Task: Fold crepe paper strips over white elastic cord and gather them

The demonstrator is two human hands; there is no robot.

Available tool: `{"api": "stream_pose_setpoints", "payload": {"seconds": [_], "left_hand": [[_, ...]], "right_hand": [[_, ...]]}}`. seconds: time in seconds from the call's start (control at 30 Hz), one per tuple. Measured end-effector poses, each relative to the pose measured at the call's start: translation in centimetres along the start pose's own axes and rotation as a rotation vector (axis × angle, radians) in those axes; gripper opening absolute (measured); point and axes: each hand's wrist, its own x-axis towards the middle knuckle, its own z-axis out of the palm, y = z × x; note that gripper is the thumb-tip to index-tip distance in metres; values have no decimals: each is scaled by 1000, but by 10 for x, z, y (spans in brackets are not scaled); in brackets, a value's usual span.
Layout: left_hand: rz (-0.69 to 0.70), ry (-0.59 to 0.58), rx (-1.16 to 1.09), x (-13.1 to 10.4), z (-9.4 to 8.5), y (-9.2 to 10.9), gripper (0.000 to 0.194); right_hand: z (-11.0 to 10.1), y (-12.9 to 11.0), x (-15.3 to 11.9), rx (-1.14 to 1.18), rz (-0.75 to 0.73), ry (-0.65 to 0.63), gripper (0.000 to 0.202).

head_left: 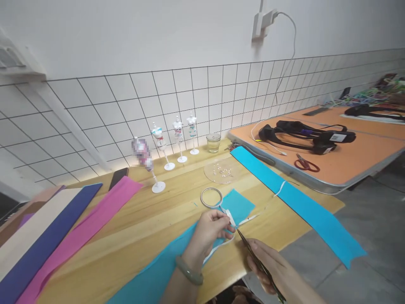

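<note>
My left hand (pixel 210 228), with a bracelet on its wrist, pinches a small white piece (pixel 230 217) between thumb and fingers. Dark, slim tweezers (pixel 257 259) are gripped in my right hand (pixel 272 264); their tips meet the work just beside my left fingertips. Under my left forearm runs a long teal cloth strip (pixel 152 274), and a teal square (pixel 238 204) lies just beyond the fingers. A thin white ribbon (pixel 220 245) trails below my left hand. The roll of tape (pixel 201 197) rests flat behind it.
Several miniature mannequins (pixel 160 142) stand along the wall beside a glass (pixel 213 145). A clear plate (pixel 210 177) carries tiny beads. Pink (pixel 82 232) and navy (pixel 57 228) strips lie left, a blue strip (pixel 303 207) right. Red-handled scissors (pixel 306 164) lie on the orange table (pixel 373 147).
</note>
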Motion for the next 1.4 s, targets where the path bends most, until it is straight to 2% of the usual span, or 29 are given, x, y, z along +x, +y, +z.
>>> {"api": "stream_pose_setpoints", "payload": {"seconds": [0.13, 0.33, 0.63, 0.87, 1.03, 1.2, 1.4], "left_hand": [[20, -16, 33, -1, 1, -1, 28], [21, -24, 89, -1, 1, -4, 30], [11, 2, 60, 1, 3, -5, 29], [11, 7, 66, 1, 3, -6, 27], [9, 4, 78, -1, 4, -5, 23], [15, -1, 91, 0, 4, -8, 22], [25, -10, 78, -2, 5, -6, 18]], "right_hand": [[5, 1, 3, 31, -19, -13, 47], [11, 8, 6, 80, -16, 54, 42], [24, 10, 11, 35, -75, 184, 58], [25, 16, 15, 21, -94, 237, 57], [26, 12, 13, 112, -100, 201, 51], [25, 15, 17, 34, -97, 244, 50], [23, 20, 23, 28, -132, 218, 46]]}}
